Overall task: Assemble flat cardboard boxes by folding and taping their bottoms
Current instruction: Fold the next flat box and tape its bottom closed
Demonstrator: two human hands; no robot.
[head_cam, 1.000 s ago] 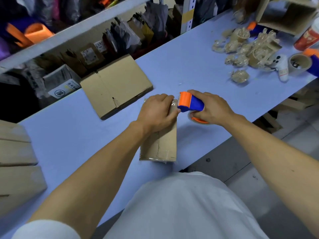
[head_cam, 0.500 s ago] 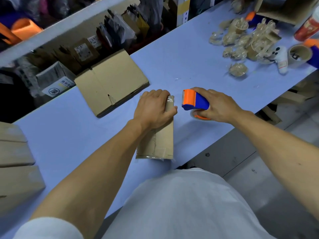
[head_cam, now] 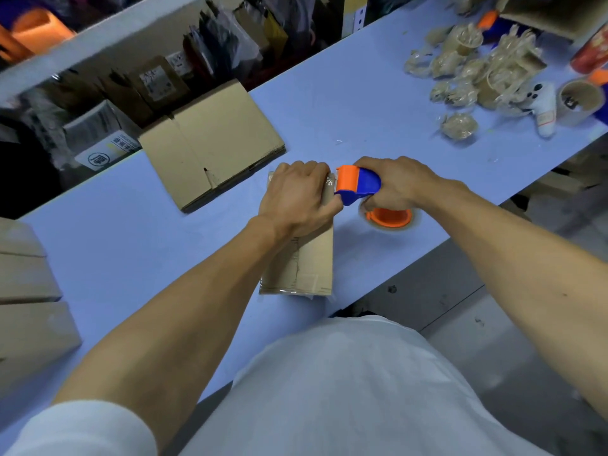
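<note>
Pressing down with curled fingers, the left hand (head_cam: 296,199) grips the far end of a small brown cardboard box (head_cam: 309,264) that stands on the pale blue worktable (head_cam: 131,232), close to its near edge. Clear tape runs along the box's upturned face and wrinkles over the far edge, just by the knuckles. The right hand (head_cam: 399,185) is wrapped round the handle of an orange-and-blue handheld tape dispenser (head_cam: 357,184), whose orange head sits against the far right corner of the box, touching the left hand's fingers or very nearly so (the gap is too fine to judge). Beneath the right hand hangs the dispenser's orange hub with its roll of clear tape (head_cam: 390,218), just beside the box and low over the table.

Farther back lies a stack of flat, unfolded brown cardboard blanks (head_cam: 210,143), well apart from the box in hand. At the left edge stand several assembled brown cartons (head_cam: 29,291) in a row. Toward the far right a heap of crumpled used tape and empty cardboard tape cores (head_cam: 477,70) is strewn over the table, with a white handheld controller (head_cam: 544,110) and an open brown cardboard ring (head_cam: 580,100) beside it. Behind the table, a shelf (head_cam: 115,31) holds packages and bags, blurred. The person's white shirt (head_cam: 345,390) fills the foreground.
</note>
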